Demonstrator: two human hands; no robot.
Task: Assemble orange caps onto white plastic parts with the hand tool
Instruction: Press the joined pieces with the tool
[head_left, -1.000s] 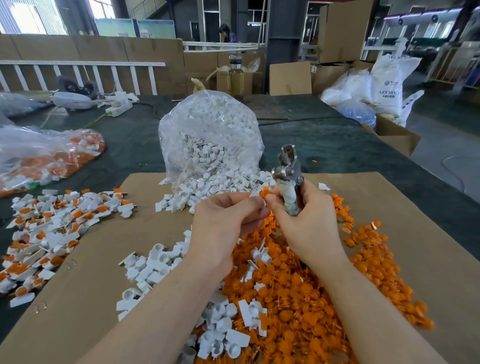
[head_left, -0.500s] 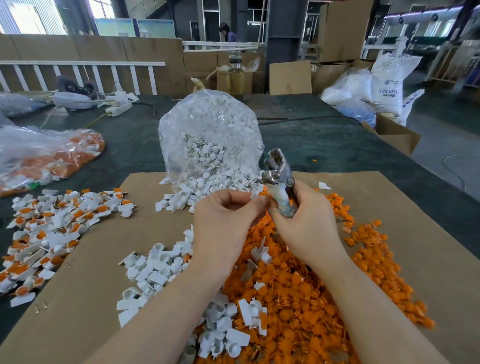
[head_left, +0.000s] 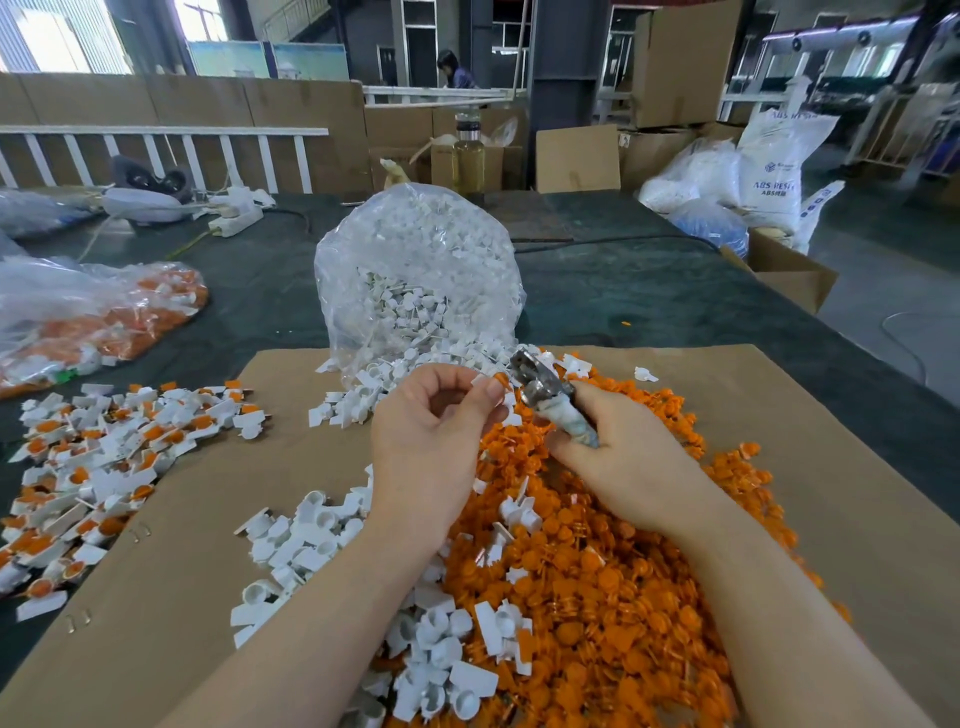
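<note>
My left hand (head_left: 431, 441) pinches a small white plastic part with an orange cap (head_left: 493, 383) between thumb and fingertips. My right hand (head_left: 618, 457) grips the wrapped handle of a metal hand tool (head_left: 540, 387), whose jaws tilt left and touch the part. Below both hands lies a big heap of loose orange caps (head_left: 597, 582). Loose white parts (head_left: 306, 545) are scattered left of that heap and in front of it. Everything rests on a brown cardboard sheet (head_left: 831, 467).
A clear bag of white parts (head_left: 415, 280) stands open behind my hands, spilling forward. Finished white-and-orange pieces (head_left: 98, 467) lie spread at the left, with a bag of orange items (head_left: 88, 317) behind them. Boxes, sacks and a bottle (head_left: 467, 156) line the far edge.
The tool has tipped from upright to leaning left and down toward my left hand. My left hand turned palm-up, showing the pinched capped part at the tool's jaws.
</note>
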